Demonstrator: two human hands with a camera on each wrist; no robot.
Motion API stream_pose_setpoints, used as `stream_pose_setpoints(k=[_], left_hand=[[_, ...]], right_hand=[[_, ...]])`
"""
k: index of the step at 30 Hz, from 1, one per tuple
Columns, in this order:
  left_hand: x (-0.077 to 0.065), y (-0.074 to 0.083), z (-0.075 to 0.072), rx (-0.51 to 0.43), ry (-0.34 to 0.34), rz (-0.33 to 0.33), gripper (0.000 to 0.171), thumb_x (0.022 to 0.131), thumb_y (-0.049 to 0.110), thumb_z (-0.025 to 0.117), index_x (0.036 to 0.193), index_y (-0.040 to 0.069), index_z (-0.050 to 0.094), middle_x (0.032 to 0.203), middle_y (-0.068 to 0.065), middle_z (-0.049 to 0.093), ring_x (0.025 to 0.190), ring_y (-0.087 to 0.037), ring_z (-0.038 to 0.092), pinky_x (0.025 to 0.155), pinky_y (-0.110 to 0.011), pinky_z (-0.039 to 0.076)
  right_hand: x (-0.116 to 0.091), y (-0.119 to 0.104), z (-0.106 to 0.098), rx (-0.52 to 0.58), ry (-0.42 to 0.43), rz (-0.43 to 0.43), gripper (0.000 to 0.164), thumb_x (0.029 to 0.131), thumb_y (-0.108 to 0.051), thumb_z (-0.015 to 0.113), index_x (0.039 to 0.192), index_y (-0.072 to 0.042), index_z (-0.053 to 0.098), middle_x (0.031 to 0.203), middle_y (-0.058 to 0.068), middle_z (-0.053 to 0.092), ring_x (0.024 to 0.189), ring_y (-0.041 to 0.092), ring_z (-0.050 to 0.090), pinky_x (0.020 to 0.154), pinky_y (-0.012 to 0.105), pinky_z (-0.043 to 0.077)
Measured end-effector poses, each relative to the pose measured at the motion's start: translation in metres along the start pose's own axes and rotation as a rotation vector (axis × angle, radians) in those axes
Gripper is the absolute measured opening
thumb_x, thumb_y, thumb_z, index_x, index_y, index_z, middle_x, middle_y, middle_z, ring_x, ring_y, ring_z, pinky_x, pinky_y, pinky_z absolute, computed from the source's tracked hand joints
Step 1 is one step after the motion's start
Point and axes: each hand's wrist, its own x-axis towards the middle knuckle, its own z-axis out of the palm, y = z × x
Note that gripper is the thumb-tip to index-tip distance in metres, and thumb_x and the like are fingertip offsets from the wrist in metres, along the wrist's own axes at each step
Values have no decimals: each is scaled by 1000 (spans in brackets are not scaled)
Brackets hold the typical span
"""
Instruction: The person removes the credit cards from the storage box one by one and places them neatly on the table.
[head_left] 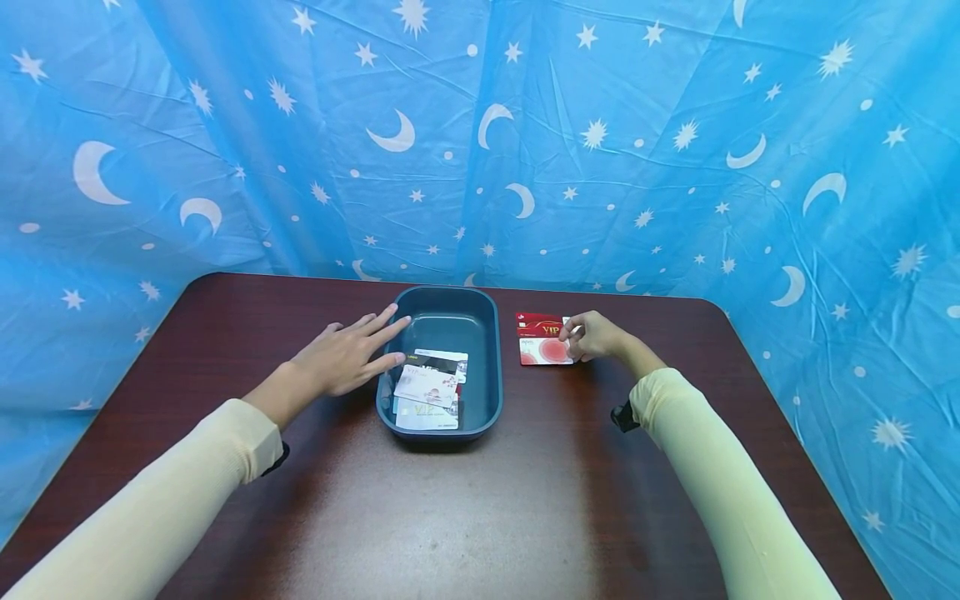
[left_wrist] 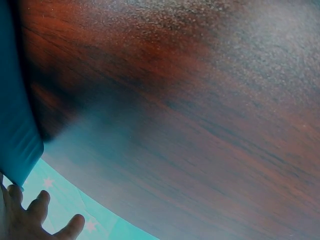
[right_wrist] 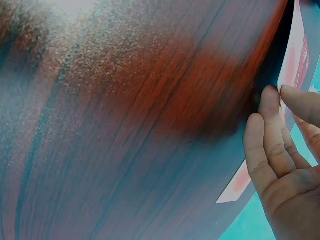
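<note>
"What might slip?"
"The right hand point(head_left: 596, 336) pinches the white-and-red card point(head_left: 542, 352), on its left, by one edge; it could twist, or drag the red VIP card point(head_left: 531, 321) along."
"Left hand point(head_left: 347, 354)?"
"Splayed, fingertips over the tray point(head_left: 497, 367); a nudge could shift it."

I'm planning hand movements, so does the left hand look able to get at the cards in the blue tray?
Probably yes: the left hand reaches over the left side of the blue tray, holding nothing. The tray is open on top, and nothing appears to block the cards inside.
</note>
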Motion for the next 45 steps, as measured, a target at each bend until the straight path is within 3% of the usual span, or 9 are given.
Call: stream_pose_setpoints(k=[12,18,29,39,45], left_hand=[[0,1,0,2,-6,-4,69,103,52,44,159,18,25,164,-16,18,144,-44,30,106,-71,27],[-1,3,-2,-3,-1,-2,68,103,50,44,159,17,26,164,-17,19,144,-44,30,106,-71,28],[-2,4,-2,5,-2,-2,67,104,49,44,159,17,26,164,-17,19,143,-44,31,106,-71,28],[-1,3,-1,2,7,-3,67,103,50,44,159,17,26,164,-17,19,144,-44,31,106,-71,28],[-1,3,-1,6,5,0,67,104,50,44,159,16,26,164,-17,19,143,-44,31,106,-71,29]], right_hand=[[-4,-4,0,-56,-7,-5,27,86,7,68,113,3,65,89,15,62,78,22,61,80,40,58],[-6,-6,-2,-85,-15,-3,29,87,4,70,115,1,67,93,14,60,83,22,56,75,35,57],[-8,-6,-4,-45,-30,3,30,90,1,67,120,3,66,91,15,64,76,20,62,74,35,57],[-7,-16,-16,-24,8,-22,36,95,-7,66,128,6,58,115,24,62,91,33,71,83,42,58],[-6,-40,-24,138,3,-66,43,100,-9,57,137,11,46,130,30,55,106,44,67,93,48,53]])
